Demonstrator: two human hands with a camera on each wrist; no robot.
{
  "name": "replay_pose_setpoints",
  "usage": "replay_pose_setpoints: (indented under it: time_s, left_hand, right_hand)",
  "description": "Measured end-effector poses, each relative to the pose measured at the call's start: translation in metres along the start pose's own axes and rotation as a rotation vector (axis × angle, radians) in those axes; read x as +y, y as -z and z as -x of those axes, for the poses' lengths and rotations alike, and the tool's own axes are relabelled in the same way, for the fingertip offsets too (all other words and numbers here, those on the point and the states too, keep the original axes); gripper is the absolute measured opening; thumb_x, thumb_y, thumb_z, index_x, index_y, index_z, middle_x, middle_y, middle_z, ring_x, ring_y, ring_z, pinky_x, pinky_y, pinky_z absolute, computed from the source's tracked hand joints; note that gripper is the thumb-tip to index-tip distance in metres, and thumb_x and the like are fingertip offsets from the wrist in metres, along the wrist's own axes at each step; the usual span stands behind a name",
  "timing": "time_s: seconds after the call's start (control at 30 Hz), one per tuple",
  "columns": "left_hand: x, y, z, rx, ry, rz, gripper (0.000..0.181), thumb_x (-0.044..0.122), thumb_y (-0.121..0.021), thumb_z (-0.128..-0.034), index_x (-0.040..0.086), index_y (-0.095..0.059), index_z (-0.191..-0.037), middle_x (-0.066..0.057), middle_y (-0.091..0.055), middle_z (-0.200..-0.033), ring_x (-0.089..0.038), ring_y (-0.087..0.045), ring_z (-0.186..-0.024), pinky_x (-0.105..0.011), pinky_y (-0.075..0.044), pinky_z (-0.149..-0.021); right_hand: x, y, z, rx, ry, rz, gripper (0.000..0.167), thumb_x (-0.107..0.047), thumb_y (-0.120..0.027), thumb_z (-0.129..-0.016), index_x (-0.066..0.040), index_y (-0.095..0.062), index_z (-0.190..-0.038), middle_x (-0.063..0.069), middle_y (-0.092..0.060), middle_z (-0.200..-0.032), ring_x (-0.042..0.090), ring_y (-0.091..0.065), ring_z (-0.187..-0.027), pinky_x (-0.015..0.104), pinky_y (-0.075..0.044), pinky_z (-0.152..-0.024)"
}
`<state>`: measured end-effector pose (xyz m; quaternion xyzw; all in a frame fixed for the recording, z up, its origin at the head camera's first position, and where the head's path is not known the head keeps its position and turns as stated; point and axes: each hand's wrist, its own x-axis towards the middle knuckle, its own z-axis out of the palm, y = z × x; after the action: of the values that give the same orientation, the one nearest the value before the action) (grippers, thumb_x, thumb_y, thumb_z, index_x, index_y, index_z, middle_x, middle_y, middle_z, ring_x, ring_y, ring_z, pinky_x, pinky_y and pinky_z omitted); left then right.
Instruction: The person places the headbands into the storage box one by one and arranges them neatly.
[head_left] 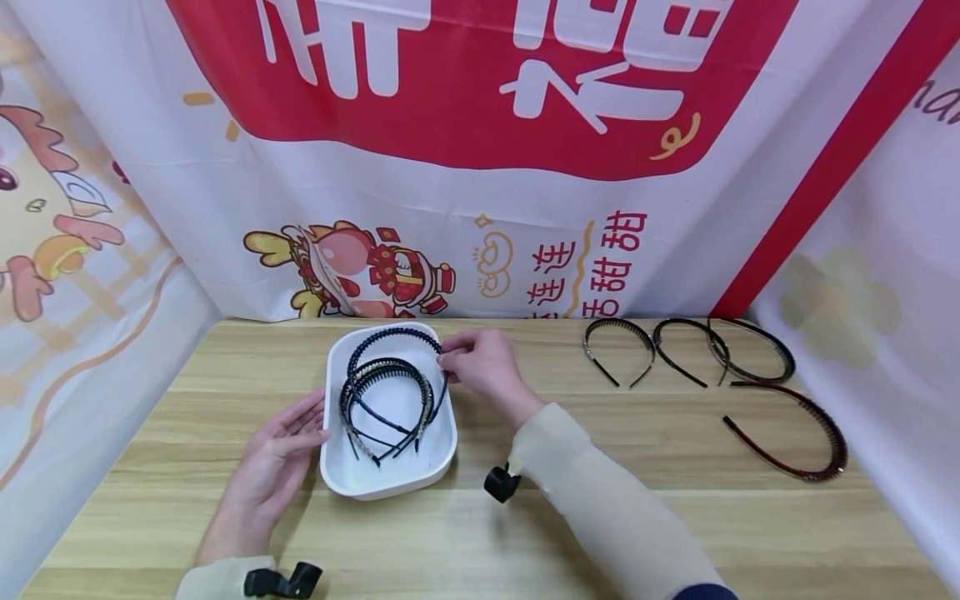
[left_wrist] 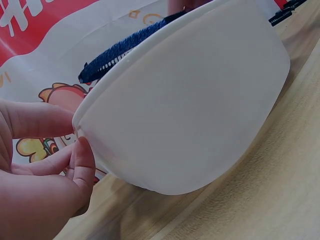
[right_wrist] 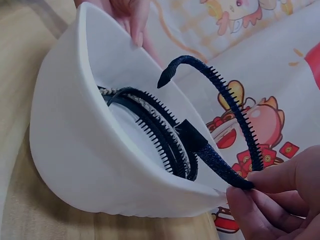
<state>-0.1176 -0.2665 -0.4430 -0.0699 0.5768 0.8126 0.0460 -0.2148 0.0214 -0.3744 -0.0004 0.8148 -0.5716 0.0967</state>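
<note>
My right hand (head_left: pixel 483 362) pinches a dark blue toothed headband (right_wrist: pixel 240 120) by one side, at the right rim of a white plastic basin (head_left: pixel 390 483). The band's arch tilts above the basin, and its ends reach over the others. Inside the basin lie several black headbands (head_left: pixel 378 367), stacked and overlapping; one carries a glittery strip. At the left rim, my left hand (head_left: pixel 273 454) holds the basin between thumb and fingers. Seen from the left wrist, the fingers (left_wrist: pixel 82 155) touch the basin's outer wall, and the rim hides some fingertips.
On the wooden table (head_left: pixel 600 525), more headbands lie to the right: a dark one (head_left: pixel 618 325), two overlapping ones (head_left: pixel 750 350) and a brownish-red one (head_left: pixel 832 450). A printed cloth (head_left: pixel 420 200) hangs behind and along both sides.
</note>
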Motion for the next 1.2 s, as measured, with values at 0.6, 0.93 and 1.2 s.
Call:
replay_pose_setpoints:
  time_s: [0.6,0.93,1.2]
  left_hand:
    - [0.002,-0.003,0.001,0.033,0.035,-0.026,0.059,-0.019,-0.059,-0.0936,0.024,-0.066,-0.134,0.012,-0.071,-0.125,-0.006,-0.063,-0.123,-0.016,-0.052,-0.109]
    - [0.002,-0.001,0.001,0.025,0.030,-0.019,0.059,-0.018,-0.059,-0.0942,0.023,-0.065,-0.136,0.012,-0.071,-0.126,-0.006,-0.063,-0.124,-0.016,-0.053,-0.109]
    - [0.004,-0.003,0.000,0.025,0.034,-0.050,0.076,-0.018,-0.059,-0.0945,-0.001,-0.031,-0.163,0.014,-0.069,-0.129,-0.006,-0.062,-0.127,-0.016,-0.051,-0.111]
  right_hand:
    - [-0.024,-0.029,-0.017,0.019,0.141,0.561,0.012,-0.012,-0.081,-0.093,-0.010,-0.084,-0.105,0.004,-0.081,-0.102,0.017,-0.070,-0.092,0.026,-0.062,-0.080]
    - [-0.025,-0.040,-0.017,0.030,0.160,0.590,0.015,-0.007,-0.079,-0.091,-0.009,-0.084,-0.105,0.006,-0.081,-0.109,0.021,-0.072,-0.107,0.034,-0.063,-0.094]
    - [-0.024,-0.044,-0.017,0.054,0.150,0.628,0.011,-0.008,-0.078,-0.090,-0.011,-0.084,-0.099,0.004,-0.081,-0.107,0.020,-0.071,-0.101,0.036,-0.064,-0.091]
